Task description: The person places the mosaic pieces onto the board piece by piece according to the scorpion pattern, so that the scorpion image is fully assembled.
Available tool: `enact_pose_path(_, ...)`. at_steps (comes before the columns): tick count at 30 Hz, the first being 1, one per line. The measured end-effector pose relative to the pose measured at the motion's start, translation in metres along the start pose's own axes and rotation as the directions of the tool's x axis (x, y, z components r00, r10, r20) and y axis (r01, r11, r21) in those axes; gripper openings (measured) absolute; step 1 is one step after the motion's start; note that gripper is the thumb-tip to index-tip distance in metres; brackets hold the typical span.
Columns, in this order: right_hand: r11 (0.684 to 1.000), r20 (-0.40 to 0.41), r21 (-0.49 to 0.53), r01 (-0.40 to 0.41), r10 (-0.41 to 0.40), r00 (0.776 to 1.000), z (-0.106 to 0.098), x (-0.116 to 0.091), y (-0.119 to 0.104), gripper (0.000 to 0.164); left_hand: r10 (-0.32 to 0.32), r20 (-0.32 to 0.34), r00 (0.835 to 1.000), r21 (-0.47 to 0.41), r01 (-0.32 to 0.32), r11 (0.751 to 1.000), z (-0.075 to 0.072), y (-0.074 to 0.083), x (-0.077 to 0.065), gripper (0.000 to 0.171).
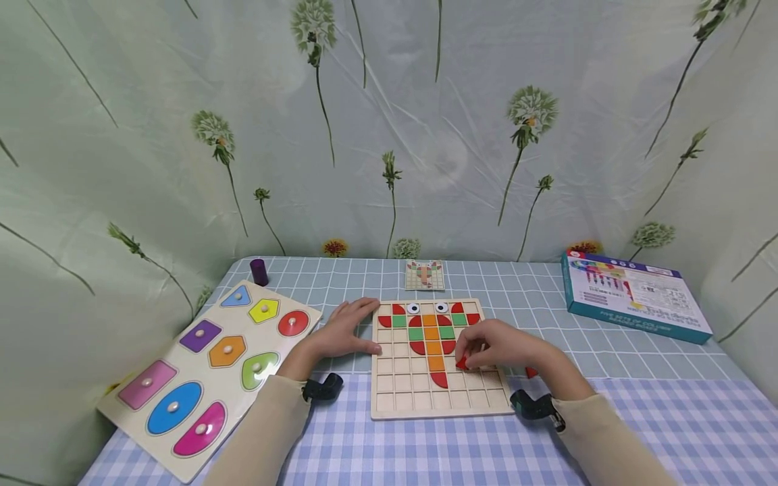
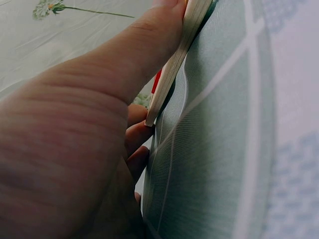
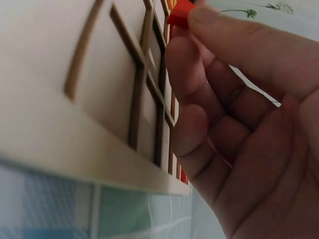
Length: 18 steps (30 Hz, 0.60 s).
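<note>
A wooden grid board (image 1: 389, 403) lies on the table, bearing red, green and orange tiles and two eye tiles in an owl-like figure. My left hand (image 1: 340, 332) rests along the board's left side, thumb against the edge and fingers near the far left corner. In the left wrist view, that thumb touches the board's rim (image 2: 172, 69). Above the right part of the grid, my right hand (image 1: 495, 343) pinches a small red tile (image 3: 180, 13) between thumb and index finger. The tile's full outline is hidden by the fingertips.
A shape puzzle board (image 1: 243, 310) with knobbed pieces lies at left, a dark purple cylinder (image 1: 258, 272) behind it. A pattern card (image 1: 425, 275) lies beyond the grid board. At the far right sits a teal box (image 1: 635, 297). A red piece (image 1: 531, 372) lies beside the right wrist.
</note>
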State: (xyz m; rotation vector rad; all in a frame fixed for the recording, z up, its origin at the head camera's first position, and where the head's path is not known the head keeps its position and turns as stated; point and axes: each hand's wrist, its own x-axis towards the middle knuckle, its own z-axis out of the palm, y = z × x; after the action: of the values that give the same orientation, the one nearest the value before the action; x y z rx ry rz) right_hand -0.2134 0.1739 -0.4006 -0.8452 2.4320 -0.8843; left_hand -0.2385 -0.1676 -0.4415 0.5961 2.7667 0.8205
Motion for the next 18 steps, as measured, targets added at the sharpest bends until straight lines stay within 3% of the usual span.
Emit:
enact_pose_path(5,0.999,0.042,0.014,0.036,-0.037,0.998,0.006,0.002,-0.002,0.010,0.003,0.001,1.000,0.004,-0.003,1.000,0.000,0.000,0.000,0.097)
enact_pose_path(18,0.999,0.076,0.037,0.035,-0.038,0.996,0.015,0.004,-0.008,0.008,0.002,0.003,1.000,0.001,-0.002,1.000,-0.002,0.002,-0.001,0.096)
